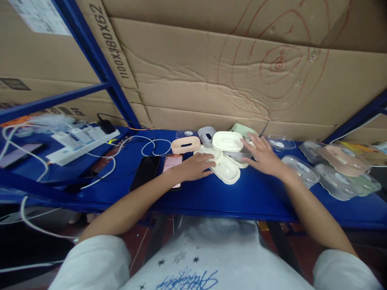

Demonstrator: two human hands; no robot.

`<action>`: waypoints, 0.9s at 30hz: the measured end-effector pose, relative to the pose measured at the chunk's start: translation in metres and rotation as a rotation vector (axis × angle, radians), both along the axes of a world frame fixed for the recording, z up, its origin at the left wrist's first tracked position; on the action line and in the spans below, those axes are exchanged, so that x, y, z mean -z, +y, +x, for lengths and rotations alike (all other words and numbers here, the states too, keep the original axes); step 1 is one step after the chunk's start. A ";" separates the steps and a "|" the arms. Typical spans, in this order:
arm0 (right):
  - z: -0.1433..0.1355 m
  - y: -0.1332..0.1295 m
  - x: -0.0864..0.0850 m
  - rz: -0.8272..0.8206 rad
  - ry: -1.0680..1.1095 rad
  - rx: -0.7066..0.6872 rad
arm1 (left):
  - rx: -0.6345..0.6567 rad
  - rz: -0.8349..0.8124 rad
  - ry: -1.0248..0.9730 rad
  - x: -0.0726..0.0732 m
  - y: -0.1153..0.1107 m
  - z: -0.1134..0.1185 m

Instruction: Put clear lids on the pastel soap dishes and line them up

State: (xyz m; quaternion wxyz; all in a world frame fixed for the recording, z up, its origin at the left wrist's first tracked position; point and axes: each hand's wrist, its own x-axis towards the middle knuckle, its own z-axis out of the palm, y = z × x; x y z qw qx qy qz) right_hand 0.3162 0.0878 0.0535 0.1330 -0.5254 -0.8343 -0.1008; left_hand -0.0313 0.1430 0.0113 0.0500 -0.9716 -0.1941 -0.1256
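Observation:
Several cream oval plastic pieces lie in a loose pile, among them an upper piece (227,141) and a lower one (227,170) tilted toward the table's front. My left hand (198,166) rests over the pile's left side with its fingers spread. On the other side, my right hand (261,153) has its fingers apart beside the upper piece, its fingertips near that piece's right end. Behind the pile sit a peach oval ring (185,145), a grey piece (207,136) and a pale green piece (244,130). What lies under my fingers is partly hidden.
Two phones, a black one (145,172) and a lit one (172,162), lie left of the pile. Clear lids (300,171) and a peach container (344,160) are at the right. A power strip (81,147) with white cables is at the left; cardboard (187,60) stands behind.

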 end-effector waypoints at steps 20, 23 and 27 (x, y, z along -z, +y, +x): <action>0.070 -0.041 0.013 -0.010 0.117 0.364 | 0.055 0.100 -0.125 -0.015 -0.036 0.028; 0.042 -0.059 0.013 0.170 0.067 0.215 | 0.168 0.085 -0.070 -0.012 -0.037 0.028; 0.045 -0.077 0.024 0.088 -0.105 0.219 | 0.190 0.050 -0.049 -0.007 -0.027 0.024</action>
